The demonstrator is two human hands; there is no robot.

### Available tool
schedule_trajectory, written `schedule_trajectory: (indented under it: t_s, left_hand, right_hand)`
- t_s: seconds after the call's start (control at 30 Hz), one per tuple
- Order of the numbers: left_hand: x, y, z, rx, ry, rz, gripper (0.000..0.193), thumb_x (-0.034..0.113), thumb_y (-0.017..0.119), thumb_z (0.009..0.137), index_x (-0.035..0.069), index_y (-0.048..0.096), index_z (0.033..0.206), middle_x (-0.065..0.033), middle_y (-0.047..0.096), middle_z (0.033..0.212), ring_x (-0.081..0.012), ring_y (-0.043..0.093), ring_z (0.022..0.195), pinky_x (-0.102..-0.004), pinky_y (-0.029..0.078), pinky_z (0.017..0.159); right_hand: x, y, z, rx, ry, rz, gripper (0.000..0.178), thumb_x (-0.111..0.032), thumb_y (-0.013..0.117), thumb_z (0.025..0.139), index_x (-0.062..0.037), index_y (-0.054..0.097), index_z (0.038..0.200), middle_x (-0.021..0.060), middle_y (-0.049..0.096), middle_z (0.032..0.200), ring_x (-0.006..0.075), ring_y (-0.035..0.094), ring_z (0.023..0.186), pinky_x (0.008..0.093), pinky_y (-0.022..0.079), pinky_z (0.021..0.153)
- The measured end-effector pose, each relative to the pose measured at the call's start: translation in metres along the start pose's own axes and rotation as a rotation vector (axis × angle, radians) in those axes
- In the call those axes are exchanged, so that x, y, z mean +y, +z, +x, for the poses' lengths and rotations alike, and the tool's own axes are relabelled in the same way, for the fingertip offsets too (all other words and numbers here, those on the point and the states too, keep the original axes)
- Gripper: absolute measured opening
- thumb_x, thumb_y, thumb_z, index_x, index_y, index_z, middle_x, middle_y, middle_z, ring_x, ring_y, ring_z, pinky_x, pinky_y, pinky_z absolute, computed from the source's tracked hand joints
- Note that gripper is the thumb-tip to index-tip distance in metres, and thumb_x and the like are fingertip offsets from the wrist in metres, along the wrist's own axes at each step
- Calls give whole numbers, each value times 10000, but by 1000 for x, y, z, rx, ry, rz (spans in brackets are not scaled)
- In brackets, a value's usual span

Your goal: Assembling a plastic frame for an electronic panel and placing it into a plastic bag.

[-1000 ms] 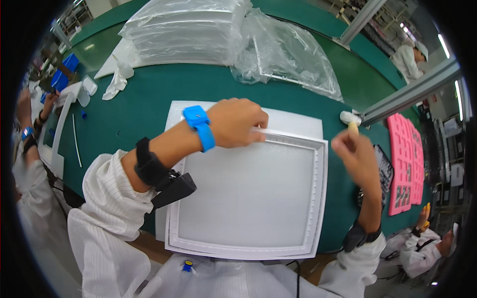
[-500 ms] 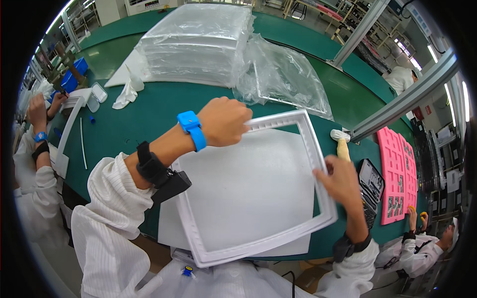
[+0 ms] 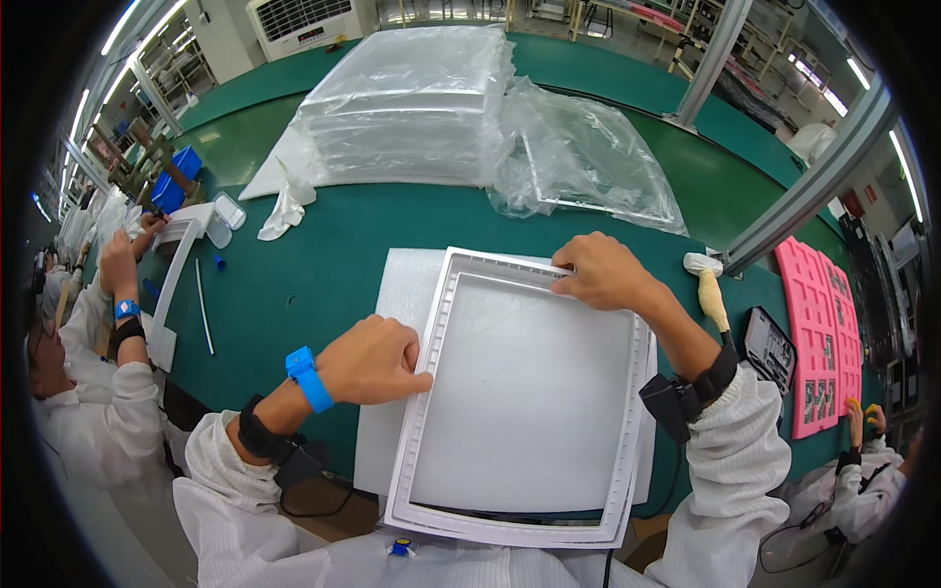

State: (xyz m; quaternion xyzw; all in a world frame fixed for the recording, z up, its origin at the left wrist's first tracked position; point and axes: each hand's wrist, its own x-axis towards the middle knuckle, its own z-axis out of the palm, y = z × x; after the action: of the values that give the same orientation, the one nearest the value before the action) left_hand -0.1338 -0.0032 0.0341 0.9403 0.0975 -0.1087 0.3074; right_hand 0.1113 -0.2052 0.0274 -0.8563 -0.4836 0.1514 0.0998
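A white rectangular plastic frame (image 3: pixel 431 392) lies on a white foam sheet (image 3: pixel 392 304) on the green table, its long side running away from me. My left hand (image 3: pixel 372 361) rests on the frame's left rail, fingers pressed against its edge. A blue wrist strap sits on that arm. My right hand (image 3: pixel 598 274) grips the frame's far top rail near the right corner.
A stack of plastic-wrapped white panels (image 3: pixel 412 108) and a loose clear bag (image 3: pixel 588 167) lie at the far side. A crumpled white glove (image 3: pixel 284 211) lies at far left. A brush (image 3: pixel 711 294), a pink tray (image 3: pixel 818 333) and a metal post (image 3: pixel 814 191) are at right. Another person (image 3: pixel 108 323) works at left.
The frame has been turned from a tilted pose to lie lengthwise on the foam sheet. My left hand shifted to its left rail, my right hand to its far rail.
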Motion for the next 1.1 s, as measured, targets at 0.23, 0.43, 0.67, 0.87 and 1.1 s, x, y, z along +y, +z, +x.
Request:
schedule_trajectory:
  t_s: [0.23, 0.43, 0.67, 0.87, 1.1]
  left_hand:
    - [-16, -25, 23, 219, 144, -11, 353, 273, 742, 879, 1, 637, 680, -73, 563, 530, -177, 504, 475, -359, 420, 497]
    - [-2, -8, 88, 433, 436, -174, 267, 269, 697, 913, 3, 709, 894, -106, 672, 845, -231, 613, 740, -364, 496, 706]
    - [20, 19, 134, 152, 276, -107, 333, 324, 664, 934, 1, 745, 942, -146, 697, 877, -296, 668, 805, -388, 522, 724]
    - [18, 24, 145, 126, 263, -149, 344, 329, 718, 898, -10, 743, 844, -162, 713, 833, -290, 678, 757, -393, 521, 681]
    - [28, 18, 148, 65, 143, -130, 305, 336, 752, 816, 38, 731, 754, -138, 709, 736, -304, 682, 696, -410, 538, 678]
  right_hand:
    - [-6, 19, 0, 39, -28, 151, 287, -209, 736, 824, 23, 742, 994, 195, 713, 912, 347, 668, 845, 407, 517, 771]
    - [2, 0, -12, 31, -34, 338, 308, -260, 693, 890, 21, 748, 1003, 189, 732, 891, 293, 688, 807, 387, 534, 778]
    - [12, 10, -8, 22, 25, 395, 336, -276, 676, 909, 44, 738, 991, 192, 727, 864, 275, 689, 787, 364, 531, 752]
    - [17, 13, -2, -5, 54, 469, 319, -279, 710, 881, 37, 737, 902, 129, 704, 768, 202, 649, 712, 325, 505, 685]
    - [13, 11, 5, -56, 154, 524, 334, -289, 769, 832, 16, 677, 733, 44, 591, 624, 130, 518, 599, 305, 414, 573]
